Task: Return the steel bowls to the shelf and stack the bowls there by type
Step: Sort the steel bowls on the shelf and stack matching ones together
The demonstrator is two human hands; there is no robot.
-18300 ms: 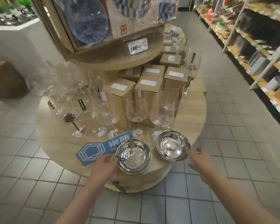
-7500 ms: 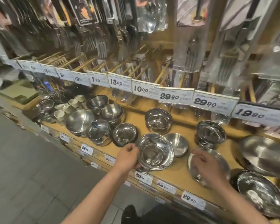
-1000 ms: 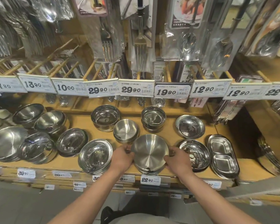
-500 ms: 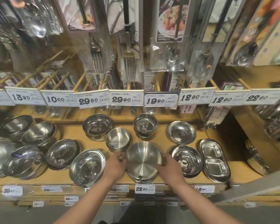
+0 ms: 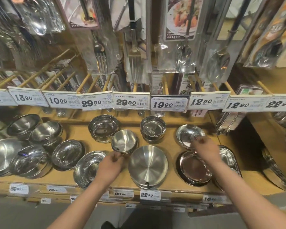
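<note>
Person is standing at the shelf [image 5: 172,142], both arms reaching in over the steel bowls.

L hand [image 5: 110,167] is sitting at the near rim of the small brushed bowl stack [image 5: 124,142], fingers curled in toward that rim. Looks like a pinch on the edge, but motion blur is hiding the contact, so can't tell if the grip is actually closed on it.

R hand [image 5: 205,149] is hovering over the near edge of the shallow dish [image 5: 189,135], far right of the row. Fingertips are blurred too; can't tell whether it's grasping the dish or only touching it.

Big brushed bowl [image 5: 148,166] is sitting between the two hands at the shelf's near edge, neither hand on it, right above the 22.90 tag [image 5: 150,195]. Prob. parked there because it matches that price slot, on top of like bowls: a 2nd rim is showing under it.

Polished bowls are grouping left: one stack [image 5: 89,167] just beside the L wrist, more further left. Deep straight-walled bowls [image 5: 103,128] are sitting at the far row.

Judgement: sorting by type is well along; hands seem to be going for the next pieces to tidy.

Risk: thin rims, slick steel, so a pinched bowl could slip and clatter.
</note>
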